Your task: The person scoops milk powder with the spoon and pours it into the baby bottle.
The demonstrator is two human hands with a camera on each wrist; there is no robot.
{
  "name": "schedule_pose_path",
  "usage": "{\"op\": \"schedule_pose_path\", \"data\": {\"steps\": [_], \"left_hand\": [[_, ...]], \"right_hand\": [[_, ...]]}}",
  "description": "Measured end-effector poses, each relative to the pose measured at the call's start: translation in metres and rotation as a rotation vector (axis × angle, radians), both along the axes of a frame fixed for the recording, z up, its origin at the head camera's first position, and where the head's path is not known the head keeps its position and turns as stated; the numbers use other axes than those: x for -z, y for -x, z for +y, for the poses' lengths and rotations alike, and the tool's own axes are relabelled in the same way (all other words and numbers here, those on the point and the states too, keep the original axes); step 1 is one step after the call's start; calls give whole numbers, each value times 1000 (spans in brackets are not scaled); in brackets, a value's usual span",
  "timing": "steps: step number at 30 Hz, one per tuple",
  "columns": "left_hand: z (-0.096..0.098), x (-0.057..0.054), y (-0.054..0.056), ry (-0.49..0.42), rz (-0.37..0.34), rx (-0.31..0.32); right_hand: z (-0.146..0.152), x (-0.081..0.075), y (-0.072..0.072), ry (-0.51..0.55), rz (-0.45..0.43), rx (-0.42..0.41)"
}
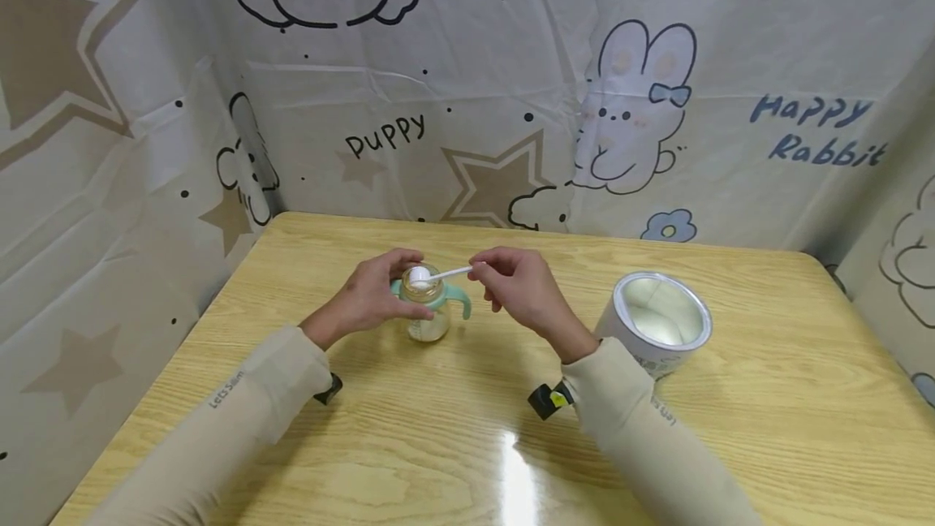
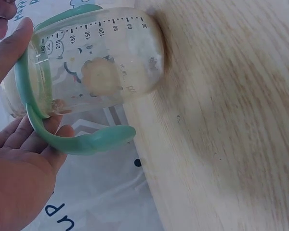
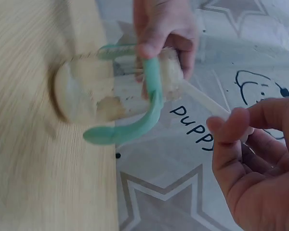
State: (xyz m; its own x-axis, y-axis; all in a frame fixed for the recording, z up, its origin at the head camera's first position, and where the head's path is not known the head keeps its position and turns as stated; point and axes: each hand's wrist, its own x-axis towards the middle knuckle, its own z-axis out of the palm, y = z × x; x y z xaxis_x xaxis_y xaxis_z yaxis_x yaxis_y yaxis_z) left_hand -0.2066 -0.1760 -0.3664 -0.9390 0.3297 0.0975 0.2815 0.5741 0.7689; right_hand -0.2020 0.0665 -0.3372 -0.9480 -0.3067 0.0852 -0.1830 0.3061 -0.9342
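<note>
A clear baby bottle (image 1: 428,328) with green side handles (image 2: 94,140) stands upright on the table, its mouth uncovered. Printed measuring marks run up its wall, and whitish matter shows near the bottom in the left wrist view. My left hand (image 1: 368,295) holds the bottle round its upper part, thumb on the near side and fingers behind. Between thumb and fingers, my right hand (image 1: 522,286) pinches the handle of a white measuring scoop (image 1: 451,272). The scoop's bowl is at the bottle's mouth; its contents cannot be made out.
To the right, beside my right forearm, stands a white can (image 1: 646,355) without a lid, pale powder (image 1: 653,325) inside. The wooden table (image 1: 409,445) meets a printed cloth (image 1: 475,104) at its back and left edges.
</note>
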Motion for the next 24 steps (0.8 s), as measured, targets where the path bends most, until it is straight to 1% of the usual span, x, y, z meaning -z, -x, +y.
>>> {"op": "schedule_pose_path", "data": {"steps": [3,6,15,24], "left_hand": [[0,-1,0,9,0,-3],[0,-1,0,16,-1,-6],[0,-3,0,9,-10,-6],[1,-3,2,22,-12,-2]], "right_hand": [[-1,0,-2,-83,77,-18],[-1,-2,-4,-137,107,-21],[1,-4,-5,-176,104,-22],[3,-3,-5,-162,75,-13]]}}
